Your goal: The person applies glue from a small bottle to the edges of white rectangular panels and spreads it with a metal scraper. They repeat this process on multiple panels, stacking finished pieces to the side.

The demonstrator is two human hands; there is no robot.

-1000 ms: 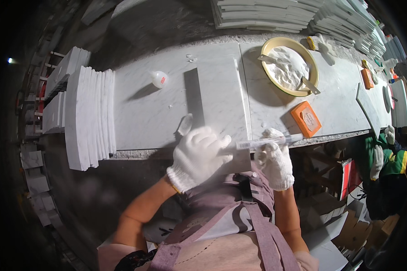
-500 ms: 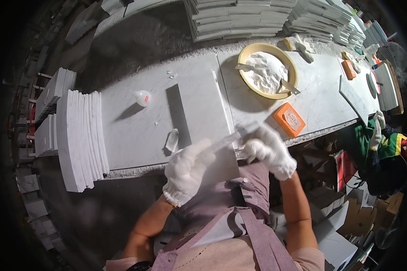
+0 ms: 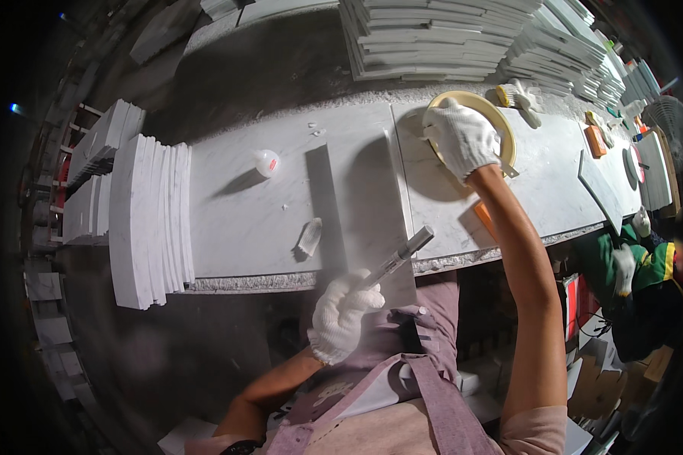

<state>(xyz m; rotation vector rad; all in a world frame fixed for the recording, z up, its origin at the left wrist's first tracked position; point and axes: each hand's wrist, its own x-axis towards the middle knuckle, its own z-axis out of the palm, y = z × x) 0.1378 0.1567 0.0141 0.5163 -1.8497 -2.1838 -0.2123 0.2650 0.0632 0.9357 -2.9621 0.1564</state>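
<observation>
My left hand (image 3: 341,315), in a white knit glove, is closed around a silver marker pen (image 3: 408,252) slanting up to the right. It is just in front of the near end of a long white marble slab (image 3: 368,189) that lies on the bench and overhangs its front edge. My gloved right hand (image 3: 461,136) reaches into a cream bowl (image 3: 508,125), covering most of it. Its fingers curl at the bowl's left side, and what they hold is hidden. One scraper end (image 3: 511,171) sticks out past the rim beside my wrist.
Upright marble slabs (image 3: 148,220) stand at the left. A small squeeze bottle (image 3: 267,163) and a whitish scrap (image 3: 309,237) lie on the bench. My right forearm partly hides an orange box (image 3: 484,218). Tall slab stacks (image 3: 432,38) rise behind. A person in green (image 3: 599,262) is at right.
My right hand has left the silver marker and moved up and right into the bowl. My left hand has drawn back toward me, keeping the marker. The view has shifted slightly.
</observation>
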